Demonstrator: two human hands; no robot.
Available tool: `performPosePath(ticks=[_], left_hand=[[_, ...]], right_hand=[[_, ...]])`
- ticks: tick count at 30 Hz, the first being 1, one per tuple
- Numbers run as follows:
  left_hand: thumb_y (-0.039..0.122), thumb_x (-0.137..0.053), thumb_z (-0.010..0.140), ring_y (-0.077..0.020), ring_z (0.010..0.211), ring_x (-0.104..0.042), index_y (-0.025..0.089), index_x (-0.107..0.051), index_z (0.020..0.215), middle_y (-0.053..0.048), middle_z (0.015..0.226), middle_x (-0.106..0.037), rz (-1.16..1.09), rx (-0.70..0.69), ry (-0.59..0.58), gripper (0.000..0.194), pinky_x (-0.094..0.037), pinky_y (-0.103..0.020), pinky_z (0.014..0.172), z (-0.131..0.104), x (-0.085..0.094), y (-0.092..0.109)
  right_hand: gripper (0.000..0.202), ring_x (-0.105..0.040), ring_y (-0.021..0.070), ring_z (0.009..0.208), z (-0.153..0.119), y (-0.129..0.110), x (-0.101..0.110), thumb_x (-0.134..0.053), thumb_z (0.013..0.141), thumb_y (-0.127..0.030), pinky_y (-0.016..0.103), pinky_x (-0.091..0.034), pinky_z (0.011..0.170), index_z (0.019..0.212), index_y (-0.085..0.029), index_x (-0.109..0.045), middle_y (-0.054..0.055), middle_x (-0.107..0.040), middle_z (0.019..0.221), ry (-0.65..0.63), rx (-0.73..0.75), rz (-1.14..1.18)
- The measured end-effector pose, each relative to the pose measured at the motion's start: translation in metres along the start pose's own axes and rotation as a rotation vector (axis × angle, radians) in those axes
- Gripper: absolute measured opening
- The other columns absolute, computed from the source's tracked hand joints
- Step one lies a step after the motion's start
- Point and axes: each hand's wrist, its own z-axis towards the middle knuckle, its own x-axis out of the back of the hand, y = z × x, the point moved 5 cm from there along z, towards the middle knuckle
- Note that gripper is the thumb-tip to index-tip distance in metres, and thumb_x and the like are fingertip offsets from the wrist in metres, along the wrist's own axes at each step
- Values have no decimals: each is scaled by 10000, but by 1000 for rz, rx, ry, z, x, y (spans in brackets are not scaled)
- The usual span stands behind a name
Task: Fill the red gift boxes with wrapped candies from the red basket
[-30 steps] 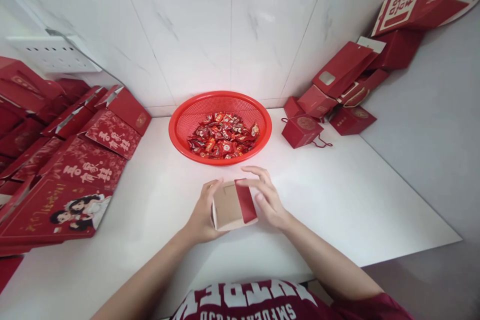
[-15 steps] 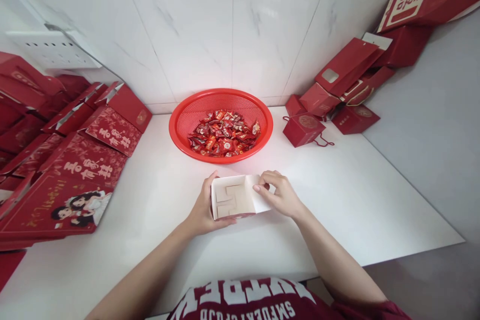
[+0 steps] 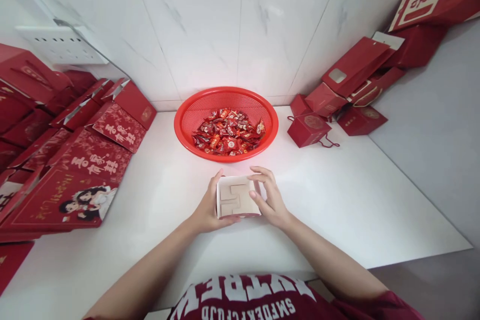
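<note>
White tabletop [image 3: 337, 200] lies beneath an open box [image 3: 235, 202], gripped by the left hand [image 3: 208, 211], right hand [image 3: 274, 205] spread alongside.

The left hand [image 3: 208, 210] hides the left outer wall of the box [image 3: 236, 195]. The right hand [image 3: 272, 202] covers the right edge; contact there cannot be determined. Print on the sweets [image 3: 229, 132] is mostly too small to read. Picture edges crop the cartons [image 3: 88, 160] (left), bag [image 3: 442, 0] (right) and shirt [image 3: 255, 305] (bottom).
</note>
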Motion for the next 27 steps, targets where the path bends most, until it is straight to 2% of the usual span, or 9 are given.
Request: performPosePath(ticks=[2, 4, 9, 12, 15, 18, 22, 24, 27], left_hand=[[425, -844, 682, -371, 1310, -445, 339, 2, 1561, -151, 1449, -360, 38, -39, -11, 1223, -410, -620, 1065, 1, 1, 0], [421, -841, 681, -372, 1310, -454, 343, 50, 1555, -153, 1455, -349, 57, -71, -29, 1250, -402, -620, 1066, 2, 2, -2], [535, -839, 622, -401, 1307, -462, 395, 102, 1541, -147, 1496, -289, 40, -86, -49, 1322, -408, -634, 1052, 2, 1, -8], [576, -823, 623, -410, 1310, -465, 396, 103, 1540, -148, 1525, -264, 9, -58, -47, 1316, -422, -630, 1046, 3, 0, -8], [586, -797, 657, -412, 1326, -458, 385, 104, 1543, -144, 1563, -241, -18, -45, -62, 1280, -431, -628, 1043, 4, -1, -6], [554, -774, 705, -398, 1350, -444, 368, 101, 1548, -141, 1572, -259, -16, -48, -76, 1230, -419, -623, 1063, 4, -2, -3], [488, -767, 749, -359, 1384, -420, 379, 160, 1538, -139, 1577, -242, -60, -34, -133, 1222, -416, -596, 1080, 2, -1, 3], [459, -801, 725, -361, 1416, -375, 379, 191, 1532, -147, 1594, -194, -55, -21, -171, 1281, -387, -599, 1100, 1, 3, 9], [515, -868, 616, -395, 1489, -198, 343, 205, 1534, -158, 1636, -23, -2, -27, -260, 1423, -272, -623, 1155, -2, 10, 19]], right_hand=[[583, -285, 316, 1439, 0, 0, -5, -438, 947, -617, 511, -290, 1151, 1414, -268, -420, 126, -298, 1557, -167, 22, 68], [791, -197, 334, 1482, 0, 1, -8, -426, 879, -750, 522, -248, 1177, 1500, -270, -328, 112, -187, 1619, -277, 33, 143], [1100, -183, 348, 1486, 3, 8, -10, -542, 716, -853, 528, -152, 1209, 1574, -262, -187, 131, -184, 1621, -405, 94, 190], [1183, -141, 356, 1496, 3, 12, -8, -542, 676, -879, 540, -131, 1211, 1587, -252, -122, 135, -130, 1635, -422, 76, 188], [1230, -96, 348, 1507, 1, 12, -7, -644, 665, -817, 543, -121, 1213, 1592, -254, -63, 132, -78, 1643, -449, 41, 164], [1232, -65, 332, 1514, 0, 10, -7, -754, 697, -664, 537, -128, 1215, 1592, -261, -9, 123, -32, 1649, -466, 17, 118], [1165, -124, 326, 1504, 0, 7, -5, -788, 735, -492, 528, -169, 1212, 1590, -261, -31, 140, -102, 1627, -438, 35, 63], [1111, -147, 324, 1500, 0, 5, -5, -778, 749, -462, 523, -185, 1209, 1587, -261, -77, 145, -141, 1611, -439, 65, 45], [1067, -134, 326, 1503, 0, 5, -4, -764, 766, -480, 527, -195, 1205, 1583, -263, -112, 144, -141, 1614, -435, 97, 26]])
